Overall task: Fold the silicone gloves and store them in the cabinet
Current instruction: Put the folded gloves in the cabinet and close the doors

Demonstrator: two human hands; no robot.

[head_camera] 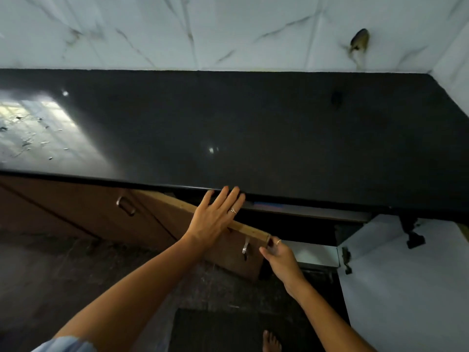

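Below the black counter (253,123), a brown wooden cabinet door (228,260) stands partly open. My left hand (215,219) lies flat on the door's top edge with its fingers spread, reaching to the counter's lip. My right hand (281,257) pinches the door's free corner between thumb and fingers. Inside the dark cabinet opening (291,229), a bluish patch (269,206) shows just under the counter; I cannot tell whether it is the silicone gloves. No gloves are in either hand.
A second door (406,275) with a white inner face hangs open at the right, its black hinge (415,237) showing. A shut brown cabinet with a metal handle (125,205) is to the left. A dark mat (228,331) and my bare foot (271,341) are on the floor.
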